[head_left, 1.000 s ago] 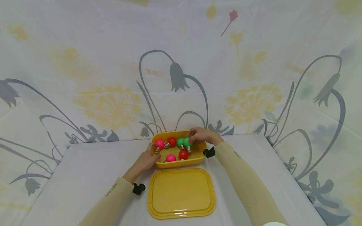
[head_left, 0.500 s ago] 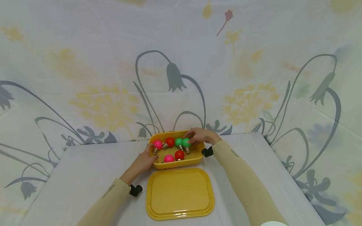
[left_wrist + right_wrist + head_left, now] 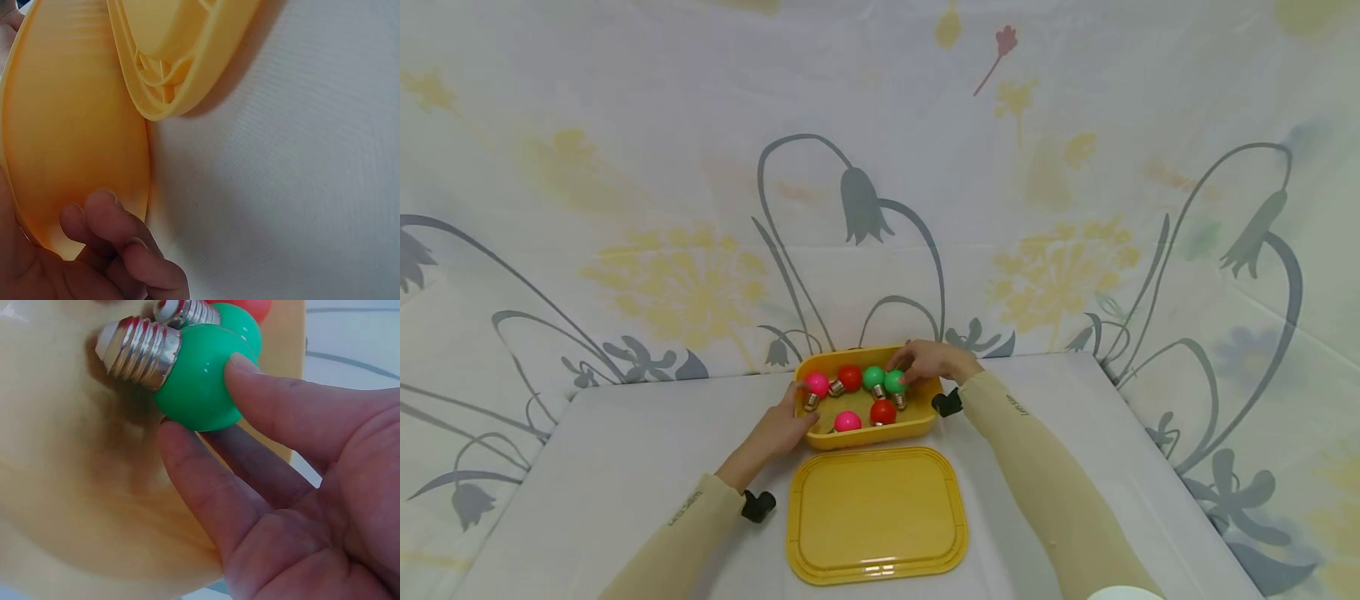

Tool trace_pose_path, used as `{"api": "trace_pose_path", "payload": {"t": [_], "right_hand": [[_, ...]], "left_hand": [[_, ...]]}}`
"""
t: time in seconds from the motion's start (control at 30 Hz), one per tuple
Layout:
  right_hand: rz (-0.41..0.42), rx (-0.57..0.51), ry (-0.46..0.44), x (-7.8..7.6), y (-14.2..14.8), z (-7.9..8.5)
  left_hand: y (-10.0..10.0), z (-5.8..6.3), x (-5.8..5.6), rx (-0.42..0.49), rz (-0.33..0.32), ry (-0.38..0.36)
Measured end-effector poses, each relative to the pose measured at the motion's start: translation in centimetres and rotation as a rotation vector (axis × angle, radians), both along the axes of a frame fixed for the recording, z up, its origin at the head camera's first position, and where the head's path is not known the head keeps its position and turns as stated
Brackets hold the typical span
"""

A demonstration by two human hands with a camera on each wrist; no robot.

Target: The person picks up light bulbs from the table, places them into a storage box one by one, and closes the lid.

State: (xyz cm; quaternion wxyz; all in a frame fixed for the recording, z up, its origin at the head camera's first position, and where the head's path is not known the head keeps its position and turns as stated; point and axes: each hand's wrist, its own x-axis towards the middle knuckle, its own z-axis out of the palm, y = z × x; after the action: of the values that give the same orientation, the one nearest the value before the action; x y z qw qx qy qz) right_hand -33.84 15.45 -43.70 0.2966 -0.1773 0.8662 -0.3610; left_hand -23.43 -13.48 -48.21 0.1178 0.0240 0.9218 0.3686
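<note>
A yellow bin [image 3: 910, 428] holds several coloured light bulbs with metal screw bases. My right hand [image 3: 934, 360] reaches over its right end and pinches a green bulb [image 3: 199, 378] between thumb and fingers, low in the bin. A second green bulb [image 3: 873, 377] lies right beside it. Nearby are a red bulb [image 3: 850, 377] at the back and another red bulb [image 3: 883, 412] by the front wall. My left hand [image 3: 781, 423] grips the bin's left end, its curled fingers [image 3: 106, 219] against the outer wall. By that hand lies a pink bulb [image 3: 817, 383], with another pink bulb [image 3: 847, 421] in front.
A flat yellow tray [image 3: 877, 515] lies on the white table [image 3: 647, 467] just in front of the bin. Behind the bin rises a flower-printed cloth [image 3: 700, 167].
My right hand keeps hold of the green bulb, which sits slightly lower with its base turned a little rightward. The front red bulb shifts slightly right. My left hand stays on the bin.
</note>
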Motion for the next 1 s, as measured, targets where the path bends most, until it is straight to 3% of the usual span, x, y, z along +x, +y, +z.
{"api": "trace_pose_path", "payload": {"t": [0.27, 0.5, 1.0], "right_hand": [[-0.035, 0.007, -0.019, 0.1, -0.2, 0.2], [-0.005, 0.008, 0.001, 0.2, 0.0, 0.2], [-0.089, -0.210, -0.076, 0.1, 1.1, -0.5]], "left_hand": [[-0.1, 0.0, 0.0, 0.008, 0.000, -0.019], [0.0, 0.0, -0.2, 0.008, 0.004, -0.032], [0.0, 0.3, -0.1, 0.023, 0.000, -0.011]]}}
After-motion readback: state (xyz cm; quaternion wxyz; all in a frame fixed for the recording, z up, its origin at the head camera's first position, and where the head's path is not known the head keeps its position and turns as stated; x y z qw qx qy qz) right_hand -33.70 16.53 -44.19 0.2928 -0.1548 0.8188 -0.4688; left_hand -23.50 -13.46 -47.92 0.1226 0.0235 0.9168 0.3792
